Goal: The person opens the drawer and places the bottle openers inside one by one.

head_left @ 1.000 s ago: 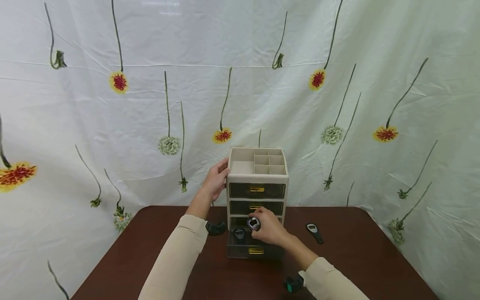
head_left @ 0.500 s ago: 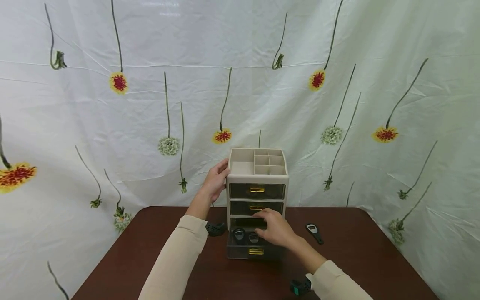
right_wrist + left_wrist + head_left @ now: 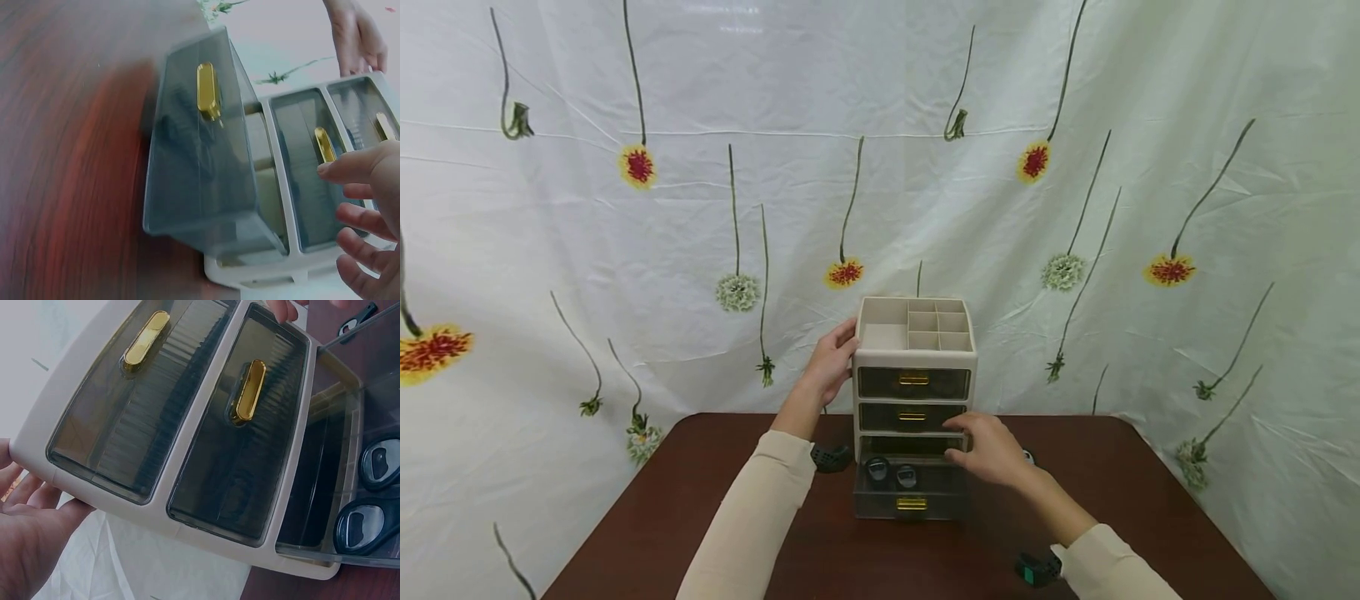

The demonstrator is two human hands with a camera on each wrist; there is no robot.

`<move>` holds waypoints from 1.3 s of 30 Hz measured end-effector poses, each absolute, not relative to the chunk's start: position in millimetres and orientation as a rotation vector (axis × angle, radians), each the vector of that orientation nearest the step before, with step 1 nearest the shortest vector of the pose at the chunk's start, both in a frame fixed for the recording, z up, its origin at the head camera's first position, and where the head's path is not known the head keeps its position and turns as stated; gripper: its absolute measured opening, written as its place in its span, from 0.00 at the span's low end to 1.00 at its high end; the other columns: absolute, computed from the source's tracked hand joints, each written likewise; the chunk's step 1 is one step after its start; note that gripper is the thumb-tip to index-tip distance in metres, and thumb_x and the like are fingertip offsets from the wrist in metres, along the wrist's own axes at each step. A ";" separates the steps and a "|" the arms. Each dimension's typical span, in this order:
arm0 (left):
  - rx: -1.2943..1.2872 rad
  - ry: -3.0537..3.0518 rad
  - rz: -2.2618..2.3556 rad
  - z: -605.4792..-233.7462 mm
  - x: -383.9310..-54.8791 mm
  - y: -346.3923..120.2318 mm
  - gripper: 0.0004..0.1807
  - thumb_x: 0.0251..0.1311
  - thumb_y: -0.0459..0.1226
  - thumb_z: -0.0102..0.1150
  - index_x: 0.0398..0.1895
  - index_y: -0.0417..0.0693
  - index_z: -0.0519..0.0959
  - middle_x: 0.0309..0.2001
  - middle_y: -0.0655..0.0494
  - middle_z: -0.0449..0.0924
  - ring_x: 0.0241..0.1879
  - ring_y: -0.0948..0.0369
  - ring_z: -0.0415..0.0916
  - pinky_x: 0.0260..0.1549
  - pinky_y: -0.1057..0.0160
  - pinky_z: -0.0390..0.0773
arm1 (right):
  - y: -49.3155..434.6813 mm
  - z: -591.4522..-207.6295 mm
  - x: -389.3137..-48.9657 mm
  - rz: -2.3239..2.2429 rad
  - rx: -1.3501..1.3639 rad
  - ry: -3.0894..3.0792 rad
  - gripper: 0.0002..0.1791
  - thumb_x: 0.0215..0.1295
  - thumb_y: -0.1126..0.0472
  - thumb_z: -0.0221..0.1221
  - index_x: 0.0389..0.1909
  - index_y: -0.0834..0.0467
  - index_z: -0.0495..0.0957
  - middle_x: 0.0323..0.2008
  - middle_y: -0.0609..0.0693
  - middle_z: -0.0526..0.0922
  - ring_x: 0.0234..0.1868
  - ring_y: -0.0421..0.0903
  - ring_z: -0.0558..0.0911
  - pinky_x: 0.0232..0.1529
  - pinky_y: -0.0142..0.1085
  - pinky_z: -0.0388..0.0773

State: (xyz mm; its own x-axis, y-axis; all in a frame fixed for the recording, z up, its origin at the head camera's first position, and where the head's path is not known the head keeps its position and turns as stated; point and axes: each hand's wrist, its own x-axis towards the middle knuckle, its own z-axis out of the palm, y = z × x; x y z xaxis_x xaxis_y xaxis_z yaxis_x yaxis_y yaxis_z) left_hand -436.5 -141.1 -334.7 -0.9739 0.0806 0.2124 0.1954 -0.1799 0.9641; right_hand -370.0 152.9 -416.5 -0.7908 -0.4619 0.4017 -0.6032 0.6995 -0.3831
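Note:
A cream drawer organizer (image 3: 917, 357) stands on the table with its bottom smoked-clear drawer (image 3: 880, 505) pulled out. Two black bottle openers with metal heads lie in that drawer, the left one (image 3: 362, 526) beside the right one (image 3: 382, 464). My left hand (image 3: 831, 362) rests with its fingers against the organizer's upper left side. To the right of the drawer, my right hand (image 3: 992, 450) hovers with thumb and fingers spread, holding nothing. Behind it on the table lies a third bottle opener (image 3: 1028, 456), mostly hidden by the hand in the head view.
The organizer's top has several small compartments (image 3: 938, 321). Two upper drawers with gold handles (image 3: 913, 380) are closed. A white cloth with printed flowers (image 3: 775, 208) hangs behind the dark red-brown table (image 3: 737, 500).
My right hand set a bottle opener down in the drawer beside the other one, let go, and moved right toward the opener on the table. My left hand has stayed put.

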 end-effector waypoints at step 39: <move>-0.338 -1.948 -2.341 -337.2 -437.8 -140.4 0.29 0.82 0.31 0.41 0.83 0.44 0.55 0.80 0.46 0.55 0.75 0.48 0.56 0.67 0.35 0.62 | 263.5 -460.5 -411.7 0.883 0.510 -2.817 0.27 0.63 0.63 0.72 0.62 0.68 0.79 0.56 0.67 0.80 0.54 0.65 0.80 0.48 0.58 0.79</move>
State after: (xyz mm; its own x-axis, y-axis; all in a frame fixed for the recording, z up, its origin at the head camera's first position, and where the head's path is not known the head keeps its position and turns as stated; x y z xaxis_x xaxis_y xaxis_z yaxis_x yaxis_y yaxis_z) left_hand -437.8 -140.4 -337.2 -0.9727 0.0810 0.2176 0.1992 -0.1901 0.9613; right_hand -411.7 263.5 -460.5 -0.9316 -0.2758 0.2367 -0.3616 0.7692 -0.5268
